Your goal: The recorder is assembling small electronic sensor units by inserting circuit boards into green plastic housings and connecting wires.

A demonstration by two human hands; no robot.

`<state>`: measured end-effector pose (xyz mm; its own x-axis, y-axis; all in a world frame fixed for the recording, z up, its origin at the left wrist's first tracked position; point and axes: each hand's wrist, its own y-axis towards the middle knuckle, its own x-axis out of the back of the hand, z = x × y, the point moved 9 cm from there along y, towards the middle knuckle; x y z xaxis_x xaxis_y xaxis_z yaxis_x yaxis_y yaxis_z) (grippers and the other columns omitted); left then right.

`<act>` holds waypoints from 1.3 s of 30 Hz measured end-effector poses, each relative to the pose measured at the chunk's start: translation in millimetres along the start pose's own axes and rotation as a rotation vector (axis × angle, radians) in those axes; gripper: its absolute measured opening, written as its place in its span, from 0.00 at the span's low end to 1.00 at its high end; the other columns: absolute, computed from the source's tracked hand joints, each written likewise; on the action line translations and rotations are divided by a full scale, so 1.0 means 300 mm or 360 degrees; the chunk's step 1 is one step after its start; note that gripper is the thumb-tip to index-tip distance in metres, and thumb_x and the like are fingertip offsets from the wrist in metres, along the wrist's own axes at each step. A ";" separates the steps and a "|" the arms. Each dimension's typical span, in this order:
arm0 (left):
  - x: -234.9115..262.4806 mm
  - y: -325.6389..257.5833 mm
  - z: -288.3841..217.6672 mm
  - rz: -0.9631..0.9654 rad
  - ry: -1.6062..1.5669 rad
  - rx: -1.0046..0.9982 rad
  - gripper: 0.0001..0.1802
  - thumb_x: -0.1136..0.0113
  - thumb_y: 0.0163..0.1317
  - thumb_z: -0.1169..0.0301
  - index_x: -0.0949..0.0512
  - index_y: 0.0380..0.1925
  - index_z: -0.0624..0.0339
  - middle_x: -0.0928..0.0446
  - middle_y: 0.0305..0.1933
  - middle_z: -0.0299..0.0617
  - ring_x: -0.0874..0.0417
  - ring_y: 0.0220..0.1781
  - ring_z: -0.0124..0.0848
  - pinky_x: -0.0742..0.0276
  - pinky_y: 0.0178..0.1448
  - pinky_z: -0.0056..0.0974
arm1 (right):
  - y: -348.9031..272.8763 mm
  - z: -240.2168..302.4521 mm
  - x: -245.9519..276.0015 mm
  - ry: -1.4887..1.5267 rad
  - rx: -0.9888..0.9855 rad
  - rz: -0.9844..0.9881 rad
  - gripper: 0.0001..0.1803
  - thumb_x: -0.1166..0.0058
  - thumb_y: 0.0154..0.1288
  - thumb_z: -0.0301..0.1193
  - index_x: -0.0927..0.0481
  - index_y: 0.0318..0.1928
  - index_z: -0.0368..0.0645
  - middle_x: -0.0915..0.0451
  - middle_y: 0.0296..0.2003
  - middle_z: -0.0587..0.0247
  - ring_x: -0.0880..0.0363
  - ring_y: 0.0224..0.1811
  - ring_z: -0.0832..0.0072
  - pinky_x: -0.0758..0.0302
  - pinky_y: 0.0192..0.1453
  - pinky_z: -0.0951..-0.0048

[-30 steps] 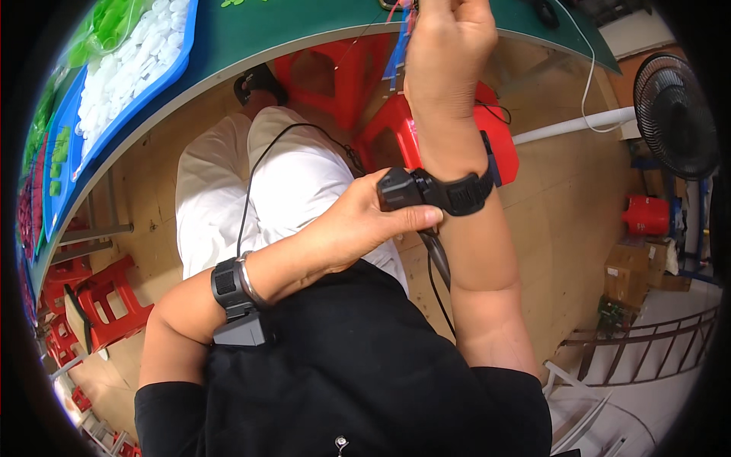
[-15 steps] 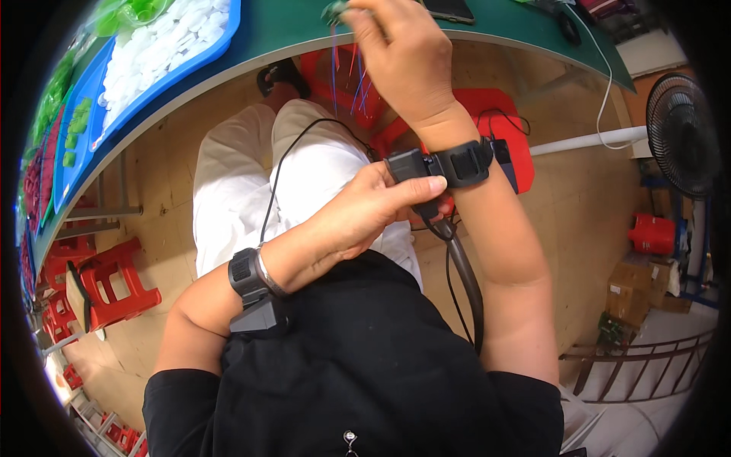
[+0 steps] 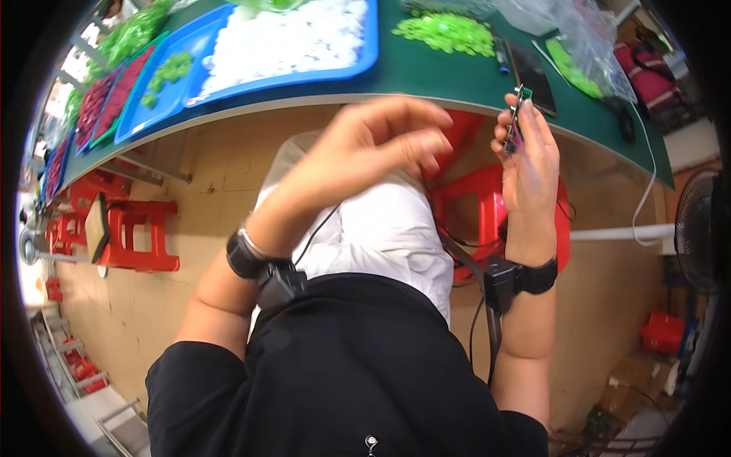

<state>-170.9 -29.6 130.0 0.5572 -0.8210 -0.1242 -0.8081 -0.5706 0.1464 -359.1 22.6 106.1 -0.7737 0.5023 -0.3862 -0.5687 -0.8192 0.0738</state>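
Before the green table (image 3: 422, 72), the left hand (image 3: 365, 148) is held with bent fingers apart, and the right hand (image 3: 533, 156) is held palm up. On the table's left part, white pieces (image 3: 289, 38) are spread in a blue tray (image 3: 274, 82); on its right part, a dark phone (image 3: 535, 78) is laid. Over its near edge, a circuit board (image 3: 518, 111) is seen pinched between right thumb and fingers.
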 end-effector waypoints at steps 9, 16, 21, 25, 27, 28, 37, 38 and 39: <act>0.517 0.138 -0.219 -0.0942 0.2399 -0.0150 0.14 0.36 0.57 0.63 0.18 0.42 0.54 0.18 0.34 0.49 0.17 0.38 0.42 0.23 0.44 0.41 | -0.054 0.043 -0.223 -0.0760 0.0459 0.0331 0.10 0.45 0.68 0.30 0.20 0.42 0.35 0.22 0.30 0.73 0.32 0.31 0.89 0.33 0.35 0.84; 0.813 0.187 -0.130 -0.0604 0.2395 -0.0376 0.17 0.42 0.66 0.62 0.21 0.47 0.65 0.17 0.41 0.44 0.18 0.43 0.30 0.26 0.49 0.31 | -0.036 0.062 -0.234 -0.0541 0.0180 0.0438 0.09 0.47 0.70 0.31 0.21 0.43 0.37 0.25 0.26 0.75 0.32 0.27 0.91 0.36 0.30 0.87; 0.791 0.165 -0.169 -0.1028 0.2145 -0.0376 0.18 0.42 0.66 0.61 0.20 0.49 0.63 0.17 0.45 0.43 0.18 0.46 0.28 0.26 0.52 0.31 | -0.068 0.049 -0.186 -0.0378 -0.0014 0.0415 0.10 0.47 0.70 0.31 0.21 0.44 0.38 0.24 0.27 0.73 0.31 0.28 0.90 0.35 0.32 0.89; 0.849 0.129 -0.157 -0.0930 0.1216 -0.0624 0.13 0.44 0.68 0.69 0.22 0.44 0.70 0.18 0.42 0.43 0.19 0.45 0.26 0.24 0.51 0.29 | -0.084 -0.054 -0.154 -0.0453 -0.0057 0.0321 0.12 0.46 0.69 0.34 0.20 0.42 0.36 0.24 0.26 0.73 0.31 0.27 0.89 0.34 0.30 0.84; 0.622 0.099 -0.204 -0.0833 0.1087 -0.0591 0.10 0.44 0.68 0.70 0.22 0.40 0.67 0.18 0.40 0.43 0.18 0.44 0.26 0.24 0.51 0.31 | -0.116 -0.112 -0.118 -0.0315 -0.0243 0.0323 0.13 0.47 0.70 0.35 0.21 0.44 0.37 0.24 0.29 0.73 0.31 0.29 0.89 0.33 0.32 0.84; 0.546 0.064 -0.215 -0.0801 0.0894 -0.0589 0.12 0.40 0.64 0.67 0.22 0.37 0.67 0.17 0.37 0.45 0.18 0.39 0.27 0.24 0.46 0.30 | -0.135 -0.133 -0.120 -0.0264 -0.0320 0.0358 0.13 0.47 0.70 0.35 0.21 0.45 0.37 0.23 0.30 0.72 0.30 0.30 0.88 0.32 0.34 0.84; 0.091 -0.169 0.202 -0.0338 -0.0204 0.0224 0.11 0.39 0.62 0.77 0.24 0.45 0.65 0.23 0.33 0.37 0.20 0.30 0.21 0.21 0.34 0.28 | -0.237 -0.250 -0.166 -0.0067 -0.0492 0.0661 0.12 0.51 0.72 0.30 0.24 0.50 0.36 0.21 0.41 0.70 0.26 0.42 0.85 0.29 0.50 0.81; 0.085 -0.181 0.233 -0.0373 -0.0259 0.0303 0.13 0.40 0.63 0.76 0.24 0.48 0.66 0.22 0.35 0.38 0.20 0.31 0.22 0.21 0.35 0.28 | -0.238 -0.252 -0.169 -0.0082 -0.0466 0.0673 0.13 0.51 0.72 0.31 0.24 0.50 0.36 0.21 0.41 0.69 0.26 0.42 0.85 0.30 0.49 0.81; 0.081 -0.191 0.237 -0.0398 -0.0262 0.0286 0.13 0.40 0.63 0.76 0.24 0.48 0.66 0.22 0.35 0.38 0.20 0.31 0.22 0.21 0.35 0.28 | -0.241 -0.255 -0.175 -0.0101 -0.0425 0.0708 0.13 0.50 0.72 0.31 0.24 0.51 0.35 0.21 0.41 0.69 0.26 0.42 0.84 0.30 0.49 0.80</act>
<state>-124.5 -15.4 48.8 0.7157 -0.6338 -0.2933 -0.6794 -0.7292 -0.0820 -256.0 34.2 50.8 -0.9444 0.0983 -0.3139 -0.0963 -0.9951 -0.0222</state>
